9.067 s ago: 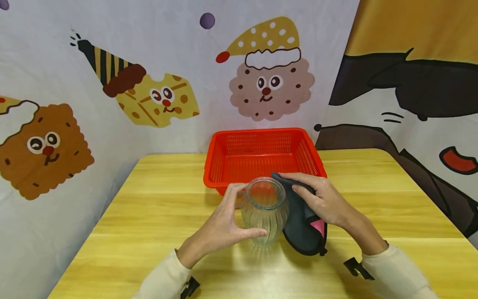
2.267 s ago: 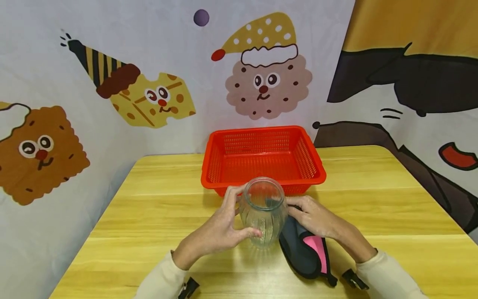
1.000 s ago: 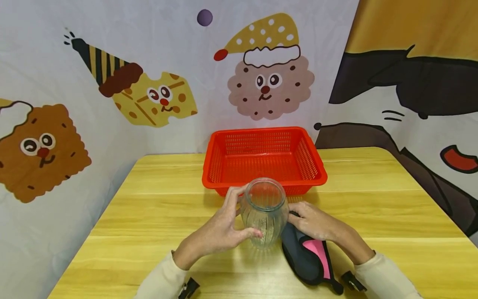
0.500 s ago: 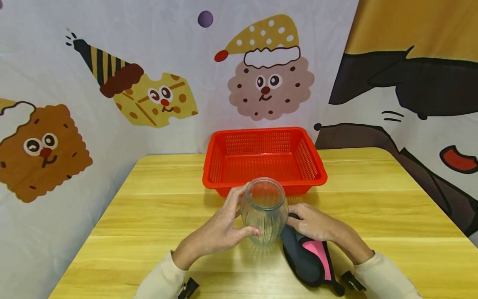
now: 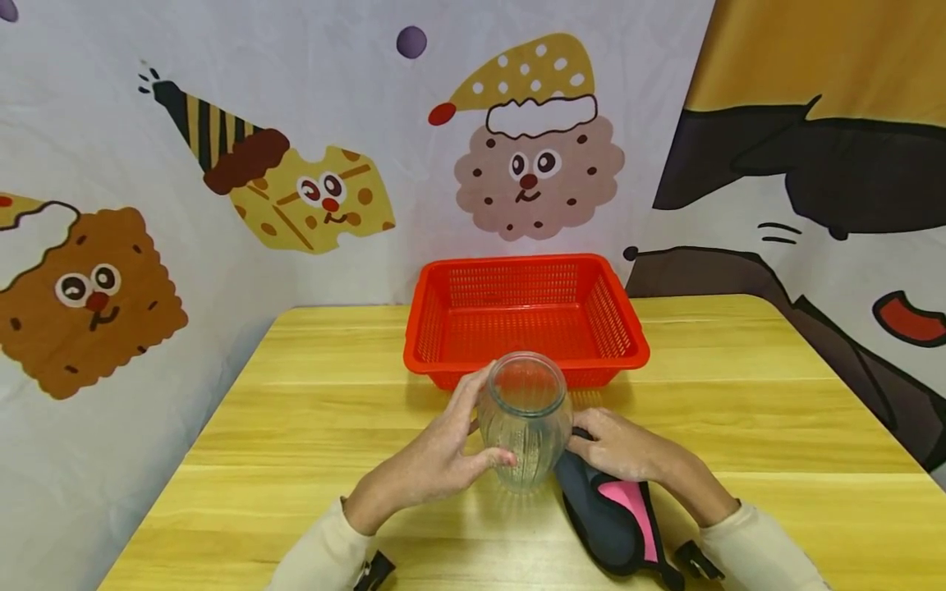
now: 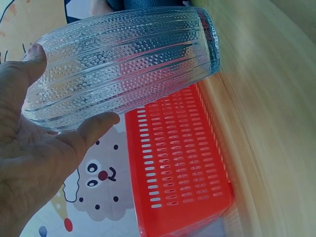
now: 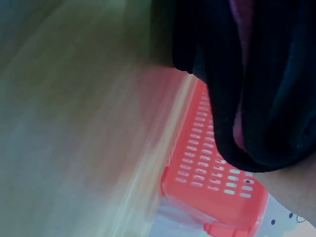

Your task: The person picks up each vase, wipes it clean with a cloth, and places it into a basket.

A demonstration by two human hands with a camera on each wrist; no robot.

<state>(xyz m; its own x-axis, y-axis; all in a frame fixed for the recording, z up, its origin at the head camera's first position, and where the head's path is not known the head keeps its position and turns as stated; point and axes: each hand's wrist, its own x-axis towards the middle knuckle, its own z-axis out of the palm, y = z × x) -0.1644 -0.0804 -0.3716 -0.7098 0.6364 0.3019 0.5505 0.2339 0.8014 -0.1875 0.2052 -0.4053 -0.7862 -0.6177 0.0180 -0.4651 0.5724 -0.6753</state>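
Note:
A clear ribbed glass jar [image 5: 526,435] with a wide mouth stands near the table's middle, mouth up. My left hand [image 5: 436,455] holds its left side, thumb across the front and fingers round the back. The left wrist view shows the jar's [image 6: 118,66] dotted surface between thumb and fingers. To its right lies a dark grey cloth piece [image 5: 602,521] with black edging, a pink inner side and a small tail at its near end. My right hand [image 5: 628,447] pinches the far end of this cloth, fingertips partly hidden beside the jar. Up close, the folded cloth [image 7: 227,98] fills much of the right wrist view.
Just behind the jar sits a red perforated plastic basket [image 5: 436,357]. The wood-patterned table [image 5: 310,394] reaches back to a wall cloth printed with cartoon biscuits and cheese [image 5: 325,197]. Small black clips [image 5: 698,561] hang by both sleeves.
Since the oldest frame, my right hand has come down from beside the jar's rim and the cloth has shifted toward me, showing more pink. The jar and left hand have barely moved.

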